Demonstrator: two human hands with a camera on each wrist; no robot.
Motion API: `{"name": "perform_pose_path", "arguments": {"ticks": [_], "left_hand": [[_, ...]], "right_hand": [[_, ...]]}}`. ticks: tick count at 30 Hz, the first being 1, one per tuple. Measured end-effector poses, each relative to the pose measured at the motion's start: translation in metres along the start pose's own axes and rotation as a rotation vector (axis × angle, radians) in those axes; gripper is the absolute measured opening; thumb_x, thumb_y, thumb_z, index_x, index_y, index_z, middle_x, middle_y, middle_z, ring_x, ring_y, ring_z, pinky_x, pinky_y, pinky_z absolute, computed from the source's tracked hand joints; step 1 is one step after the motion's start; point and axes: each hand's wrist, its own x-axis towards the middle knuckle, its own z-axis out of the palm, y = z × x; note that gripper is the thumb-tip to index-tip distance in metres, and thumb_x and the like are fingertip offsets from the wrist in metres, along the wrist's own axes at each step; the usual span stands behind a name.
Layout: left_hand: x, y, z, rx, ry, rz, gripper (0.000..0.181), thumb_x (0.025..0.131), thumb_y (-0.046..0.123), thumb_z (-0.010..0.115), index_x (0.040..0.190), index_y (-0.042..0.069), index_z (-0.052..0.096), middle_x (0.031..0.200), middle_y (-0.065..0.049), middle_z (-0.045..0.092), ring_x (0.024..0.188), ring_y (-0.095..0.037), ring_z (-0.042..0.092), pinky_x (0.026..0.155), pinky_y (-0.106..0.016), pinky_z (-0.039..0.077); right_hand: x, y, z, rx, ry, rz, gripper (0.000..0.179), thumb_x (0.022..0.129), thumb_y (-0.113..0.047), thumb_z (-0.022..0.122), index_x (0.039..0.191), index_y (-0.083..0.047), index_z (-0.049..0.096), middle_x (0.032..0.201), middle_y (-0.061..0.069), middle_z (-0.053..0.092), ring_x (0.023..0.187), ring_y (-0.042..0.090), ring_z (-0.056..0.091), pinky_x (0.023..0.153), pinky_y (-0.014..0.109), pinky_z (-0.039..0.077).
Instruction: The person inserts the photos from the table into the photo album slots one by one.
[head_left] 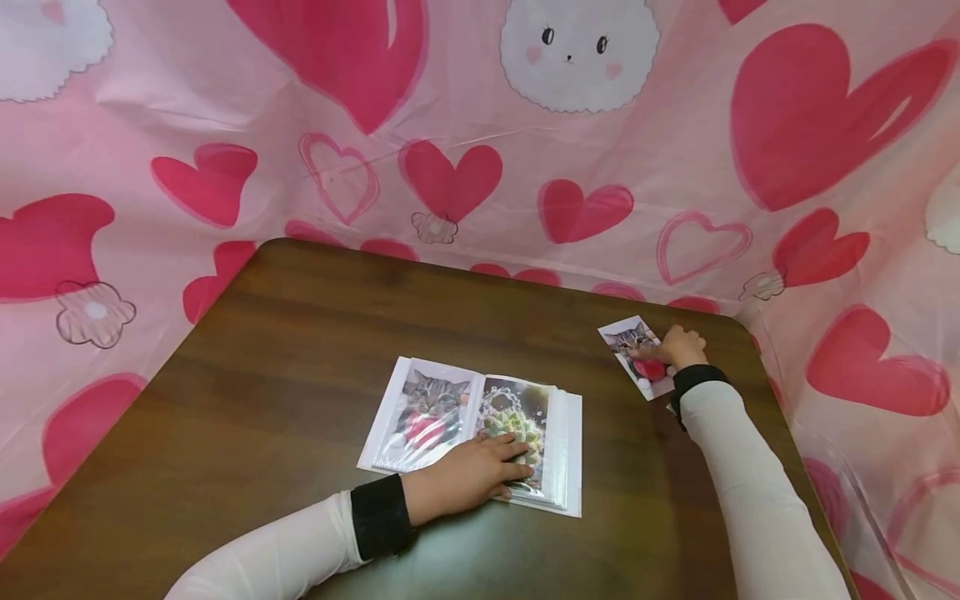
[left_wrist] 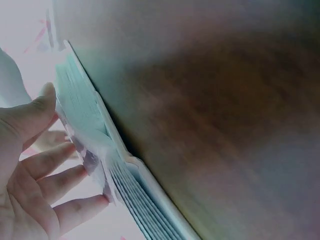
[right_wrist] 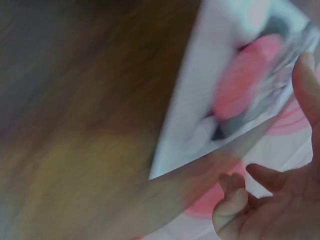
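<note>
A small photo album (head_left: 573, 454) lies spread on the table. Its left pocket shows a picture of a tabby cat with something red (head_left: 427, 404), and its right pocket a succulent picture (head_left: 517, 408). My left hand (head_left: 468, 475) rests on the lower middle of the album, with spread fingers across the succulent page. In the left wrist view, the fingertips touch the plastic sleeves (left_wrist: 90, 110). To the right lies a loose cat photo (head_left: 633, 342). My right hand (head_left: 678, 348) is at its right edge, thumb laid over the picture and other fingers loosely curled off it.
A brown wooden table (head_left: 300, 317) with rounded corners bears everything. Pink cloth (head_left: 465, 108) printed with hearts hangs behind it and along both sides. A small white corner of something (head_left: 671, 407) peeks out by the right wristband.
</note>
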Motion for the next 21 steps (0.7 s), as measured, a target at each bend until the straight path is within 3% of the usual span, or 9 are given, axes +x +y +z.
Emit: {"name": "perform_pose_path", "arguments": {"ticks": [10, 15, 18, 21], "left_hand": [[0.009, 0.005, 0.004, 0.031, -0.010, 0.029, 0.038, 0.096, 0.029, 0.053, 0.135, 0.029, 0.055, 0.147, -0.002, 0.043, 0.137, -0.027, 0.037, 0.098, -0.051, 0.042], [0.013, 0.011, 0.004, 0.061, 0.023, 0.030, 0.042, 0.096, 0.027, 0.054, 0.138, 0.031, 0.050, 0.144, 0.000, 0.047, 0.133, -0.024, 0.042, 0.095, -0.052, 0.044], [0.013, 0.016, 0.003, 0.131, 0.150, 0.023, 0.050, 0.094, 0.025, 0.055, 0.143, 0.027, 0.044, 0.137, 0.001, 0.053, 0.125, -0.020, 0.049, 0.094, -0.053, 0.044], [0.009, 0.020, -0.002, 0.182, 0.389, -0.032, 0.055, 0.089, 0.023, 0.059, 0.142, 0.021, 0.044, 0.119, 0.001, 0.064, 0.107, -0.017, 0.059, 0.090, -0.046, 0.046]], "right_hand": [[0.007, 0.006, -0.006, 0.027, -0.048, 0.009, 0.092, 0.081, -0.037, 0.070, 0.133, 0.022, 0.022, 0.129, 0.047, 0.026, 0.121, 0.060, 0.028, 0.102, 0.064, 0.028], [0.007, 0.000, -0.001, -0.002, 0.020, 0.002, 0.087, 0.078, -0.032, 0.074, 0.131, 0.021, 0.029, 0.122, 0.043, 0.032, 0.113, 0.057, 0.038, 0.096, 0.063, 0.036], [0.007, -0.003, 0.003, -0.009, 0.066, -0.062, 0.073, 0.080, -0.027, 0.072, 0.126, 0.017, 0.036, 0.118, 0.039, 0.040, 0.107, 0.051, 0.045, 0.092, 0.060, 0.040], [0.007, -0.008, 0.003, 0.002, 0.090, -0.151, 0.046, 0.084, -0.021, 0.067, 0.113, 0.010, 0.048, 0.107, 0.031, 0.052, 0.095, 0.042, 0.051, 0.080, 0.052, 0.044]]}}
